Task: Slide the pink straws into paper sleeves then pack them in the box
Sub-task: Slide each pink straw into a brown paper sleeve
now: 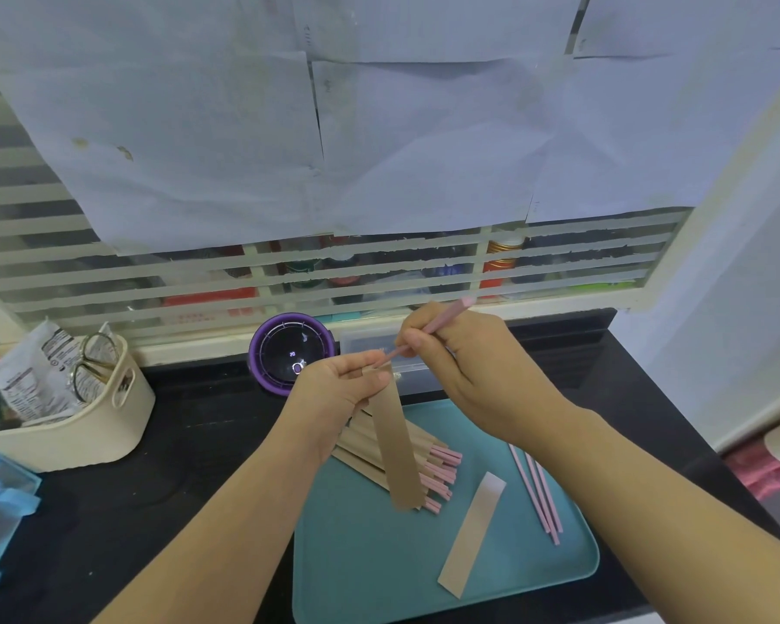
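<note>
Sleeving step: left hand [334, 391] pinches sleeve [399, 452] top, right hand [464, 376] grips straw [449, 313], tip at sleeve mouth beside left fingers [372, 376]; next needs a straight push down

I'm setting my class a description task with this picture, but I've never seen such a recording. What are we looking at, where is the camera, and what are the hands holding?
No machine here: a person works with bare hands, and the one picture comes from a camera worn on their head, looking down. The left hand pinches the top of a brown paper sleeve; the right hand grips a pink straw, its lower tip at the sleeve's mouth. Below lies a teal tray with a pile of sleeved straws, one empty sleeve and a few loose straws. Behind stand a purple timer and a clear box.
</note>
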Demonstrator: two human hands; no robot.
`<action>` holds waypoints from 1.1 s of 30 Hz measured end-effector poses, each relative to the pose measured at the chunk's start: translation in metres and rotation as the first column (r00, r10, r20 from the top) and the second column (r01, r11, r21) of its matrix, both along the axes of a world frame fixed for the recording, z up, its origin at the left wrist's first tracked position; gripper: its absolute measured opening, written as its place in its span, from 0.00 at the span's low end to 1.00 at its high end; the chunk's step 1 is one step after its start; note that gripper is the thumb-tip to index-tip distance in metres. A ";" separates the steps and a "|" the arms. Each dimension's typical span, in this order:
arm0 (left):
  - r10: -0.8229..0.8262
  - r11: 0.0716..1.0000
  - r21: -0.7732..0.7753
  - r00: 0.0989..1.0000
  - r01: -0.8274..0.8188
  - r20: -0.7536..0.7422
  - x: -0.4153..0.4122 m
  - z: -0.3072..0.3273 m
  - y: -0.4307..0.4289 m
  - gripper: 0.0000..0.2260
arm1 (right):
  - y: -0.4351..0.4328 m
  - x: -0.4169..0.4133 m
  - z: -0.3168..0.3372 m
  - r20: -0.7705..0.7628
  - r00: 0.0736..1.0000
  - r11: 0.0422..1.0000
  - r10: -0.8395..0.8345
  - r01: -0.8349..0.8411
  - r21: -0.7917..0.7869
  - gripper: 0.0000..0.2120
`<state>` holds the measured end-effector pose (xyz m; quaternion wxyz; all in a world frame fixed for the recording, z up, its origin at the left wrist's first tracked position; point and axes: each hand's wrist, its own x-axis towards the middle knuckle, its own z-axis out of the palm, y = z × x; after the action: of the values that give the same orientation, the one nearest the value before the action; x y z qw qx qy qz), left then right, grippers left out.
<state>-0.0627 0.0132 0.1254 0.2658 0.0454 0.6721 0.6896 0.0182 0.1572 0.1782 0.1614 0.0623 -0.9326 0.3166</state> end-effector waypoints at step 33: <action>-0.173 0.954 -0.276 0.968 0.119 -0.182 -0.003 -0.007 0.003 0.13 | 0.012 -0.008 0.005 0.042 0.998 0.990 -0.056 0.061 -0.126 0.13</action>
<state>-0.0657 0.0160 0.1187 0.2497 0.1300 0.7761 0.5643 0.0098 0.1697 0.1831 0.1564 0.0184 -0.9150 0.3715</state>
